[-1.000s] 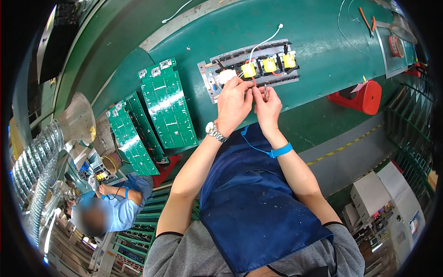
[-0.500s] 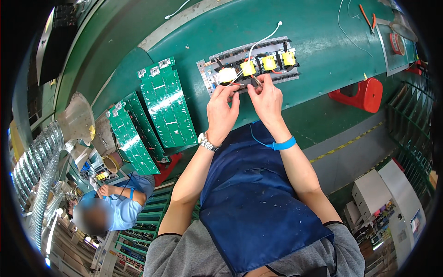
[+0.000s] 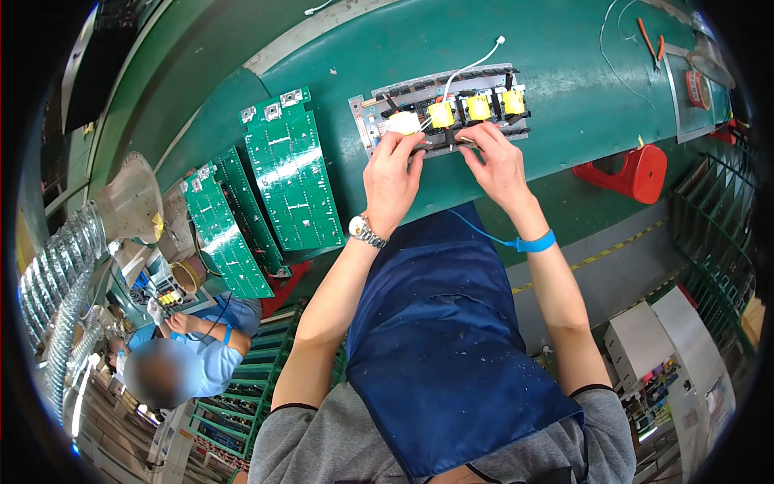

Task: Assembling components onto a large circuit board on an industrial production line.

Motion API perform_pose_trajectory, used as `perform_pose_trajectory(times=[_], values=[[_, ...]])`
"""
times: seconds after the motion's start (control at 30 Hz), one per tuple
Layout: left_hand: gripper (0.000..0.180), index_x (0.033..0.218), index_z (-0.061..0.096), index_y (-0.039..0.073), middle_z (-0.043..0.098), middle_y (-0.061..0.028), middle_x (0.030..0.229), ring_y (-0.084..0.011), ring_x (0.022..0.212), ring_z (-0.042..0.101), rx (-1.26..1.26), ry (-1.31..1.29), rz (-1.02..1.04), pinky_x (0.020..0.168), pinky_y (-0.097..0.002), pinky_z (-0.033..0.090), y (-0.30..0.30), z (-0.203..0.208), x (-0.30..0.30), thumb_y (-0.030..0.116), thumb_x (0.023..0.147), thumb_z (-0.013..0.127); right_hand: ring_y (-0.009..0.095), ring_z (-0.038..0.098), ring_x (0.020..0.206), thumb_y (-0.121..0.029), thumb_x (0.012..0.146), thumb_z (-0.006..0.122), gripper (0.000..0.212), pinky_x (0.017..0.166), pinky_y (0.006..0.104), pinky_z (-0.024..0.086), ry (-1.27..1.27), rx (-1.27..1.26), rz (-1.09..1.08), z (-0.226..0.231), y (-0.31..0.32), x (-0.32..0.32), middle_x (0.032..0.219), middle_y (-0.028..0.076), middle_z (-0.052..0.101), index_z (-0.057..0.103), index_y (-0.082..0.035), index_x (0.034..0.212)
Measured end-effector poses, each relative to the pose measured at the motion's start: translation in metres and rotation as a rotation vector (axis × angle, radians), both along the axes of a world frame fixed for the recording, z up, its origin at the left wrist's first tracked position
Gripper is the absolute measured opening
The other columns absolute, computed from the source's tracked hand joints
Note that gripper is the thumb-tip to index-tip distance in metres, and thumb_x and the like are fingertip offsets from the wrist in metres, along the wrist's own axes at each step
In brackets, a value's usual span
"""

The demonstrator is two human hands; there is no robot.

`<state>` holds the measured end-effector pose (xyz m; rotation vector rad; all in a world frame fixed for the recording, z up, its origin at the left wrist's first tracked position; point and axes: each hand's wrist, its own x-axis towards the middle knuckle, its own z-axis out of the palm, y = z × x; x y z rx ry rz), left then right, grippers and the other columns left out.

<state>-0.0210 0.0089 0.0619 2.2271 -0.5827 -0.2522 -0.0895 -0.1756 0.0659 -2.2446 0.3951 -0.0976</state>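
A circuit board [image 3: 357, 105] with a row of yellow-wrapped transformers [image 3: 440, 114] lies on the green bench. My left hand [image 3: 393, 179] is at the board's near left edge, thumb and fingers pinched on a thin wire [image 3: 425, 125] beside the leftmost transformer. My right hand [image 3: 501, 171] is over the near edge, right of the middle. Its thumb and fingers are drawn together at a small dark part, too small to name. A white cable [image 3: 472, 64] with a plug rises from the second transformer and lies past the board's far edge.
Large green circuit boards [image 3: 290, 169] stand at the left. Pliers with orange handles [image 3: 650, 42] and a tape roll [image 3: 697, 90] lie at the far right. A red stool [image 3: 641, 171] stands by the bench edge. Another person in blue [image 3: 211, 355] works at the lower left.
My right hand has moved right along the board's near edge, away from my left hand. My left hand stays by the leftmost transformer. The whole view has shifted slightly.
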Motion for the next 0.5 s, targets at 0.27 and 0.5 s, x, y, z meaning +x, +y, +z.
perform_pose_trajectory(times=[0.27, 0.5], values=[[0.017, 0.098, 0.072, 0.008, 0.063, -0.0056, 0.089, -0.0213, 0.070, 0.064, -0.003, -0.076, -0.019, 0.062, -0.0324, 0.051, 0.000, -0.015, 0.006, 0.007, 0.082, 0.074, 0.026, 0.065, 0.079, -0.005, 0.075, 0.073, 0.023, 0.065, 0.0369, 0.054, -0.173, -0.130, 0.549, -0.009, -0.031, 0.032, 0.094, 0.004, 0.062, 0.067, -0.010, 0.097], [0.010, 0.091, 0.074, 0.007, 0.064, -0.0059, 0.083, -0.0214, 0.068, 0.064, -0.052, -0.047, 0.004, 0.061, -0.0322, 0.051, -0.001, -0.017, 0.011, 0.008, 0.082, 0.075, 0.027, 0.064, 0.074, -0.008, 0.078, 0.075, 0.017, 0.063, 0.0369, 0.052, -0.138, -0.120, 0.499, -0.017, -0.014, 0.040, 0.088, 0.007, 0.060, 0.065, -0.005, 0.091]])
